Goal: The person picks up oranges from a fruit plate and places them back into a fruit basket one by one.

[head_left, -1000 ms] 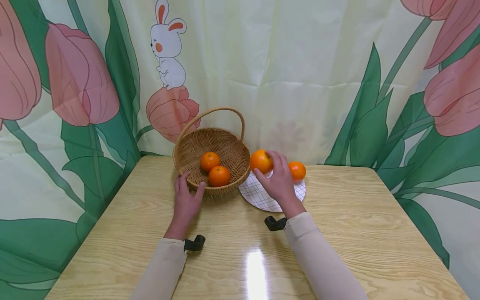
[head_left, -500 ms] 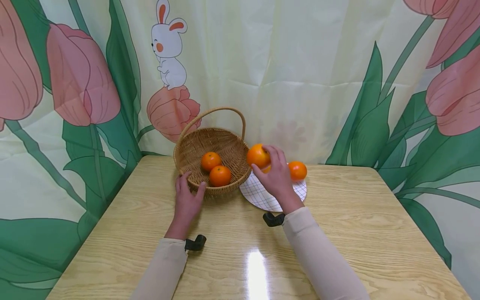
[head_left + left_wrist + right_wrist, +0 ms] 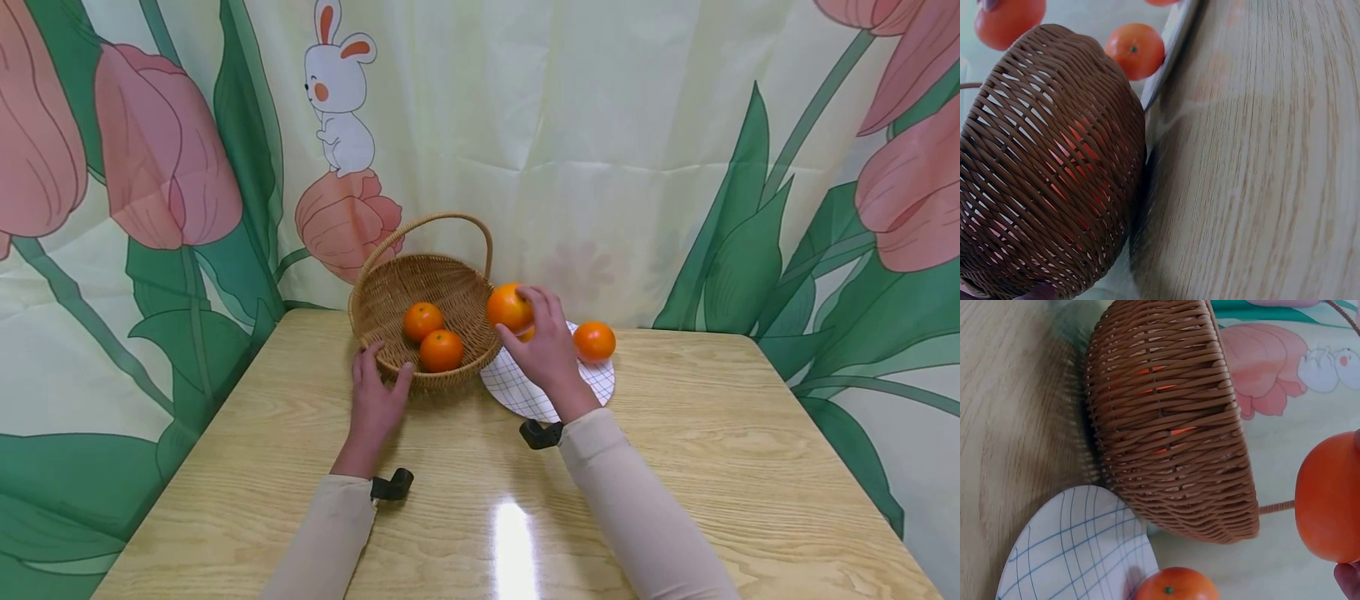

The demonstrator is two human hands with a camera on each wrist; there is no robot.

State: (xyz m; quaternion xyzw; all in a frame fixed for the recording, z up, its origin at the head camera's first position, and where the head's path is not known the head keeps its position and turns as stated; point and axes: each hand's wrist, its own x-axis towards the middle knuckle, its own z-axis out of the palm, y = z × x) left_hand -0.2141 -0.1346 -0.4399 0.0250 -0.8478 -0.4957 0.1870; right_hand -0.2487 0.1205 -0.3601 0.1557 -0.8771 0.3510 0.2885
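Observation:
My left hand (image 3: 377,404) holds the near left rim of a round wicker basket (image 3: 468,369), its fingertips over the edge. Inside the basket lie two oranges, one farther back (image 3: 423,322) and one nearer the front (image 3: 441,351). With its thumb and fingers, my right hand (image 3: 547,350) grips another orange (image 3: 508,307), raised beside the basket's right rim. Under that hand is a white plate (image 3: 517,393) with a blue grid pattern. One orange (image 3: 595,342) sits at the plate's right; another orange (image 3: 1175,586) is mostly hidden by the right hand in the head view.
The basket's tall arched handle (image 3: 450,215) rises at its back. A wooden table (image 3: 675,467) carries everything, and its far edge meets a curtain (image 3: 592,125) printed with tulips and a rabbit. Each wrist wears a small black camera.
My right hand has lifted the orange from over the plate and moved it left and up toward the basket's rim. The left hand stays at the basket.

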